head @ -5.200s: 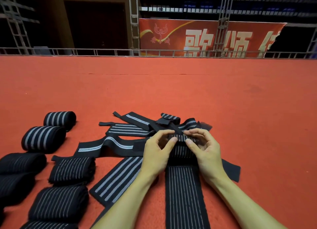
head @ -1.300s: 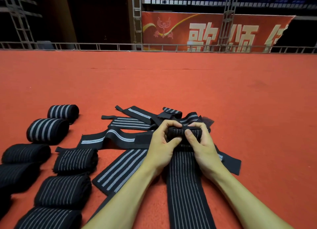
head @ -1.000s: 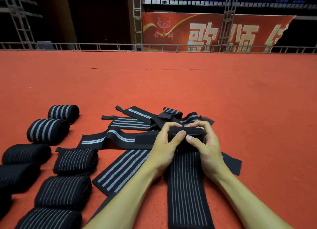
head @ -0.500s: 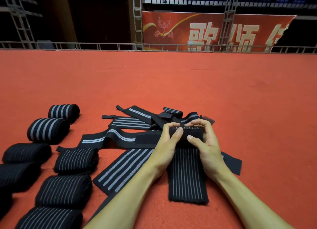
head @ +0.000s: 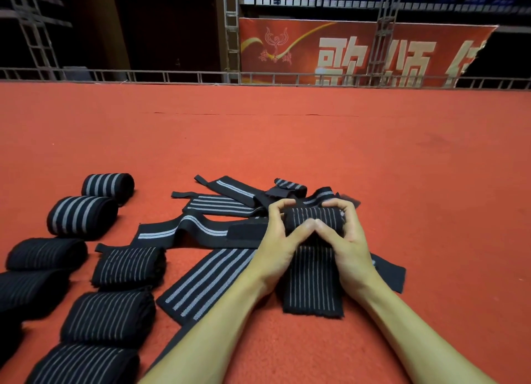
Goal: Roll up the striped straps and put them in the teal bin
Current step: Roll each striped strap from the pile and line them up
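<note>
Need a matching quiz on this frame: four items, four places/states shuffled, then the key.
1. thin-striped strap
2. wide-striped flat strap
3. farthest wide-striped roll
4. red banner

A. behind the railing
B. fully rolled, at the left on the carpet
C. partly rolled, gripped by left hand and right hand
D. fully unrolled, lying flat

Pairs: 1-C, 2-D, 3-B, 4-A
</note>
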A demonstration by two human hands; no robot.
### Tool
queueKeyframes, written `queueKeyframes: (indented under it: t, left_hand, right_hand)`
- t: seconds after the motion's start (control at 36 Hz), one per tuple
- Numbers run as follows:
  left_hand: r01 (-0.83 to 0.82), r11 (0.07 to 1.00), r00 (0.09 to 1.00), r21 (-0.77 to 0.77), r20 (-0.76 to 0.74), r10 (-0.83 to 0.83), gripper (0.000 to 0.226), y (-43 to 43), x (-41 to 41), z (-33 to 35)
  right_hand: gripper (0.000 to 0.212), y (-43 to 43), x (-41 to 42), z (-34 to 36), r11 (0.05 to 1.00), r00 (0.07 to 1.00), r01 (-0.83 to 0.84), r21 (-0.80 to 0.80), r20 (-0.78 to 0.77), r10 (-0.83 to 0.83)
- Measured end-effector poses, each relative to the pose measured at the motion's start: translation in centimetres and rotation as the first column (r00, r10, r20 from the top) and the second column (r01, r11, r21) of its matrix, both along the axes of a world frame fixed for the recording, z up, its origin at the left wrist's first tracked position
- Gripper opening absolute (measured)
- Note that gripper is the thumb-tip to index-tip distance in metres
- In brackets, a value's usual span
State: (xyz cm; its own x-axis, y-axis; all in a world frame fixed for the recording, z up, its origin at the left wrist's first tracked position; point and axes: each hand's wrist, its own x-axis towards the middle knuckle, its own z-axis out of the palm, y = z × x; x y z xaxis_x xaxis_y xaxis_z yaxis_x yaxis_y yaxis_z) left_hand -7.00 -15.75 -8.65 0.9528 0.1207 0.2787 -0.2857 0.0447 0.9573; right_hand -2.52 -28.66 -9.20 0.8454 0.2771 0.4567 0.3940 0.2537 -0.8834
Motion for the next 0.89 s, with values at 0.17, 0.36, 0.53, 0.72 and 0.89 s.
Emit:
queueKeyframes:
  t: [0.17, 0.36, 0.53, 0.72, 0.89]
  left_hand:
    - [-0.028, 0.997, 1.000, -0.070, -0.009, 0.028, 0.029, -0.17, 0.40, -0.19]
    - [-0.018, 1.000, 0.988, -0.002, 0.152, 0.018, 0.045, 0.38, 0.29, -0.35]
    - [0.057, 0.989, 0.996, -0.133, -0.056, -0.065, 0.053, 0.08, 0.44, -0.28]
    - [0.023, 0.987, 0.999, -0.159, 0.037, -0.017, 0.032, 0.19, 0.61, -0.44]
    - [0.031, 0.990, 0.997, -0.138, 0.079, -0.020, 0.046, 0.68, 0.59, -0.54]
  right_hand:
    - [0.033, -0.15, 0.24, -0.18, 0.999, 0.999, -0.018, 0.039, -0.032, 0.020]
    - [0.019, 0.16, 0.09, -0.19, 1.000, 0.999, 0.016, -0.009, -0.051, -0.017]
    - [0.026, -0.11, 0.02, 0.13, 0.999, 0.999, 0.039, -0.016, -0.027, -0.040]
    - [0.039, -0.08, 0.26, -0.08, 0.999, 0.998, 0.049, -0.014, -0.033, -0.049]
    - [0.035, 0.14, 0.25, -0.07, 1.000, 0.993, 0.010, 0.018, -0.120, -0.008]
